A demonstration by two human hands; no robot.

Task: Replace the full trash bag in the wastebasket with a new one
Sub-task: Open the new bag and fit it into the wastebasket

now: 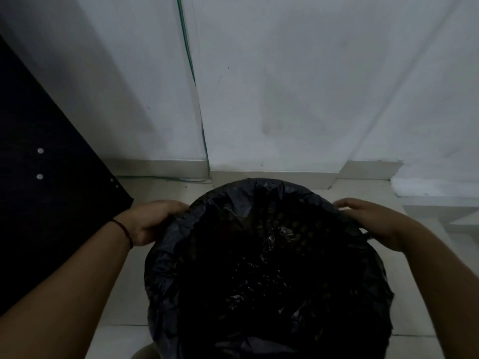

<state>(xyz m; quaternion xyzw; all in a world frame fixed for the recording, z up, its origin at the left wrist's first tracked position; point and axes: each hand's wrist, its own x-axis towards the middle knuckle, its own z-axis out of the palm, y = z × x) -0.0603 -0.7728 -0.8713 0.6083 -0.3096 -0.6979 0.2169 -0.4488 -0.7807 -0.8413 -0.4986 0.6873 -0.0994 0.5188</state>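
White walls (pixel 298 86) fill the upper frame, meeting at a corner seam where a thin green cable (pixel 193 81) runs down to the skirting and along the floor. Pale floor tiles (pixel 121 301) occupy the lower frame. Dark panel (pixel 44 182), upper to middle left of the frame, leaning or standing at an angle, with two small pale dots on its face.

Bin (pixel 267 268): round, centre to bottom of the frame, on the floor near the wall corner. Its body is hidden; only the opening shows.

Bag (pixel 166 257): black, crinkled plastic, lining the bin, its edge folded outward over the rim all the way round. Interior dark; a few glints of plastic inside, contents not discernible.

Left hand (pixel 153 221): at the bin's left rim, middle left of the frame. Fingers curled over the bag's edge, gripping the plastic at the rim. Thin dark band (pixel 124 230) on the wrist.

Right hand (pixel 373 221): at the bin's right rim, middle right of the frame. Palm down on the bag's edge, fingers extended and close together, lying along the rim; whether any plastic is pinched beneath them cannot be told.

Both forearms bare, entering from the bottom corners.
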